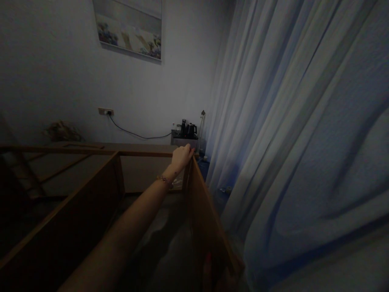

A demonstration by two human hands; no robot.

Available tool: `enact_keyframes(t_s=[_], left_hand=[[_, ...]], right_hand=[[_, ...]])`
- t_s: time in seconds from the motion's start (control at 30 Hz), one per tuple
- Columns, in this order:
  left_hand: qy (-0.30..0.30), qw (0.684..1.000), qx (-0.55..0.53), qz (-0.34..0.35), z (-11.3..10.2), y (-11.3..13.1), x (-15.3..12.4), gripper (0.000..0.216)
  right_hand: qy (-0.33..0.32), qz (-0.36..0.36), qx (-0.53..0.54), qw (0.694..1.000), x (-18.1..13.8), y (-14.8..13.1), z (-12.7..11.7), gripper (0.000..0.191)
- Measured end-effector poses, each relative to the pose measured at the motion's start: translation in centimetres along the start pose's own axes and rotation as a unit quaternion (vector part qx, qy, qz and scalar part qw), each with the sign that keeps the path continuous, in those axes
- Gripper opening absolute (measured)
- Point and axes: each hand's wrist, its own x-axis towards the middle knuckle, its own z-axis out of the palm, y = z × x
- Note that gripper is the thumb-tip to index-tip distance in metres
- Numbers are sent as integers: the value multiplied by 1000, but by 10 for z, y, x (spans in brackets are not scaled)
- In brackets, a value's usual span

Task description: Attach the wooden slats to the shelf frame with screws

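Observation:
My left arm reaches forward, with a beaded bracelet on the wrist. My left hand (181, 156) is closed over the far right corner of a wooden frame, where the side panel (206, 202) meets the far rail (146, 153). At the bottom edge, my right hand (217, 278) is dim and partly cut off. One of its fingers lies along the inner face of the same side panel near its close end, and the hand appears to grip the panel there. Another upright board (88, 194) divides the frame on the left.
Long pale curtains (273, 121) hang close along the right of the panel. Past the frame, a small cabinet (185, 140) carries a black kettle (191, 129), its cord running to a wall socket (105, 111). A picture (130, 30) hangs on the wall. The room is dim.

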Motion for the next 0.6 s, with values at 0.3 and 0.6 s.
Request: enact_keyframes(t_s=[0.3, 0.6], left_hand=[[13, 1000, -8, 12, 1, -2, 3, 47], [19, 1000, 0, 23, -1, -2, -2, 52]], right_hand=[[124, -11, -20, 992, 8, 1, 13, 31], [76, 15, -7, 997, 8, -4, 10, 30]])
